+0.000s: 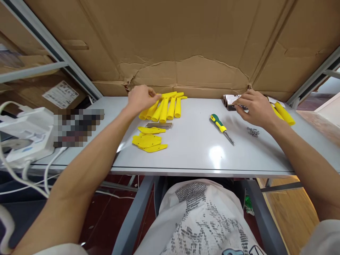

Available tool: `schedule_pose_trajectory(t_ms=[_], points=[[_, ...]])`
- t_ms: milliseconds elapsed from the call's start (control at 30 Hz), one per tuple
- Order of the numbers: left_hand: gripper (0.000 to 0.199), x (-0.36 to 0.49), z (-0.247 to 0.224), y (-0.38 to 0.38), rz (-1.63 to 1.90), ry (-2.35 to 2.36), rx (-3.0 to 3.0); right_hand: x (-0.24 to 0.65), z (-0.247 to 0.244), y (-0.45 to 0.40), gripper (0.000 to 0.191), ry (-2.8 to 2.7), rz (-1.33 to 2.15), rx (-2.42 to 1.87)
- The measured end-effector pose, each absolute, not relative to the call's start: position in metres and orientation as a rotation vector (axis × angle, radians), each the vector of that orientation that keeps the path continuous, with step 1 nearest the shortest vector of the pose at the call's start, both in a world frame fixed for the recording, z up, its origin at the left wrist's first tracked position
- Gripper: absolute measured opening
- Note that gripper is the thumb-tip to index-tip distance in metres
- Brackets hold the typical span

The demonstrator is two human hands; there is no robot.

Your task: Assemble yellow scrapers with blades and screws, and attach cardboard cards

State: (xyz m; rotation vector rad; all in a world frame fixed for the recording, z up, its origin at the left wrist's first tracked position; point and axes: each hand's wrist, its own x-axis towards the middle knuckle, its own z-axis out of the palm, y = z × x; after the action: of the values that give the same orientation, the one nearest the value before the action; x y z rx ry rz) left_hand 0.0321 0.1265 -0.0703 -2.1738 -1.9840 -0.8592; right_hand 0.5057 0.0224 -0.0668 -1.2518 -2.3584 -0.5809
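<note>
My left hand (142,97) is at the back of the table with its fingers curled against the top of a row of yellow plastic handles (164,109). Its fingertips pinch at one handle's upper end, partly hidden by the hand. Below the row lie a small stack of thin metal blades (159,125) and several flat yellow plates (148,141) with small holes. My right hand (256,106) has thumb and fingers closed around the edge of a small printed box (230,101). Near it are a pile of small screws (253,132) and a green-and-yellow screwdriver (221,128).
More yellow handles (285,113) lie at the right, behind my right wrist. A large cardboard sheet (186,42) stands along the table's back edge. White power adapters with cables (32,134) and a blurred-out object (79,127) sit at the left. Metal frame posts flank the table.
</note>
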Motion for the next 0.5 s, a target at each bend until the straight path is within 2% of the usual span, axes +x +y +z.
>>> schedule_pose_trajectory(t_ms=[167, 267, 367, 500], points=[[0.047, 0.073, -0.084, 0.114, -0.675, -1.994, -2.216, 0.507, -0.069, 0.024, 0.034, -2.398, -0.53, -1.216], [0.042, 0.08, -0.087, 0.113, -0.694, -2.101, -2.202, 0.503, -0.07, 0.024, 0.035, -2.45, -0.513, -1.171], [0.037, 0.081, -0.084, 0.113, -0.799, -2.198, -2.134, 0.5, -0.07, 0.023, 0.037, -2.468, -0.478, -1.164], [0.03, 0.085, -0.067, 0.102, -1.179, -2.112, -2.084, 0.495, -0.068, 0.018, 0.038, -2.417, -0.44, -1.205]])
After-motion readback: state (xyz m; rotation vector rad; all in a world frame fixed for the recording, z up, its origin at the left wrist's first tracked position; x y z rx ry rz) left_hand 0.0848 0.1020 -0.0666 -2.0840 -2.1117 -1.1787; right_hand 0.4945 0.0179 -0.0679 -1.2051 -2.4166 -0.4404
